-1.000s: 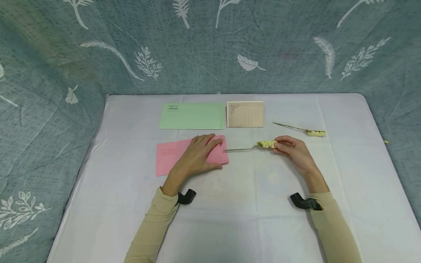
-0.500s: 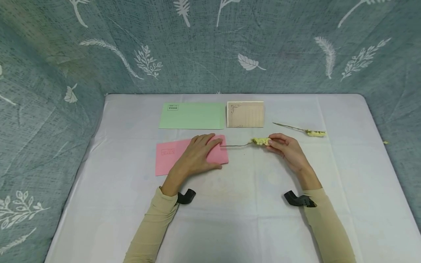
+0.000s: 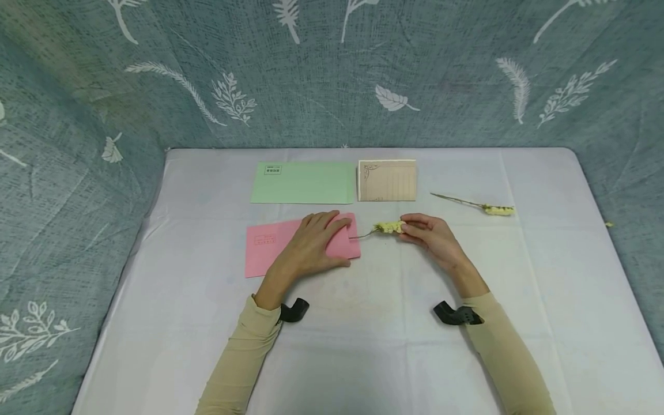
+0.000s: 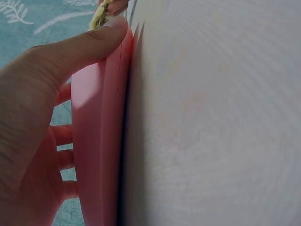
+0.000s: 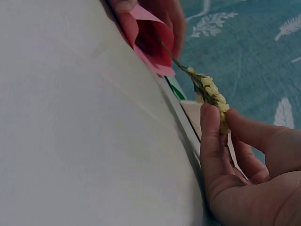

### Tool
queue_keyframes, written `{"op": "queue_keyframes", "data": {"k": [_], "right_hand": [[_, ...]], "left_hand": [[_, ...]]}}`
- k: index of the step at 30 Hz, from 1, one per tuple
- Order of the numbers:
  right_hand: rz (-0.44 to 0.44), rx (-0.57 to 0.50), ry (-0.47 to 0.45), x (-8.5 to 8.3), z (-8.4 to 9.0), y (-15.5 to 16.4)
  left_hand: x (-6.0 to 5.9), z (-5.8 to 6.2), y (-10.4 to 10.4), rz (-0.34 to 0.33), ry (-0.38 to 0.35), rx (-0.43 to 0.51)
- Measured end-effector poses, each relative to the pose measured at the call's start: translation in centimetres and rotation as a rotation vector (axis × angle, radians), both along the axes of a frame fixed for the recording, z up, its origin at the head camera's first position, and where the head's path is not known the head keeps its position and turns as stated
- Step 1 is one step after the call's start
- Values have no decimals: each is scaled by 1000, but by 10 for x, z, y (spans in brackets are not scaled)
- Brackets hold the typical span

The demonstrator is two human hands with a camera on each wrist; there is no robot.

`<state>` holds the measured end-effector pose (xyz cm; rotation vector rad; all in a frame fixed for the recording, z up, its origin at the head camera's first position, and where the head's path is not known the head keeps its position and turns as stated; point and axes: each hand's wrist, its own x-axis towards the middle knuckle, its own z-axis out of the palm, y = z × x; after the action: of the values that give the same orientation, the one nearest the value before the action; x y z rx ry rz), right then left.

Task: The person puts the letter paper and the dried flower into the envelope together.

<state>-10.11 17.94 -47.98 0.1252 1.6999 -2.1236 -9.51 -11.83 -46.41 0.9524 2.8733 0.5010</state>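
The fingers [image 5: 210, 123] of the right hand [image 3: 432, 237] are pinching a sprig of dried yellow flowers [image 3: 389, 227] by its blossom end, thumb on one side and fingertips on the other, with the thin stem pointing left toward the pink envelope [image 3: 270, 243]. The stem's tip is reaching into the envelope's open right end; the right wrist view shows the mouth gaping and the stem entering it. The left hand [image 3: 311, 248] is lying on top of the envelope, fingers spread across its right half and the thumb [image 4: 89, 44] curled at the near edge, propping the opening (it looks pressed more than gripped).

I would judge this to be the middle of slipping the flower into the envelope: stem in, blossoms outside. The next move is calling for a steady slide to the left, low and level with the cloth, so the brittle stem is not bending against the paper, while the left hand is keeping the mouth open.

Farther back on the white table [image 3: 544, 288], a green envelope [image 3: 303, 183], a beige card [image 3: 387, 180] and a second sprig [image 3: 477, 205] are lying well apart from the hands.
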Motion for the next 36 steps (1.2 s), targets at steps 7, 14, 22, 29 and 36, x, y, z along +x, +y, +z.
{"op": "queue_keyframes", "data": {"k": [7, 14, 22, 29, 36], "right_hand": [[47, 40, 32, -3, -3, -15], [57, 111, 41, -2, -2, -27], [69, 199, 69, -1, 0, -38], [57, 240, 80, -1, 1, -45], [76, 291, 90, -1, 2, -50]], "left_hand": [[0, 1, 1, 5, -10, -7], [0, 2, 1, 6, -11, -1], [0, 4, 1, 10, -36, 7], [0, 5, 1, 10, -35, 6], [0, 5, 2, 8, -28, -9]]}}
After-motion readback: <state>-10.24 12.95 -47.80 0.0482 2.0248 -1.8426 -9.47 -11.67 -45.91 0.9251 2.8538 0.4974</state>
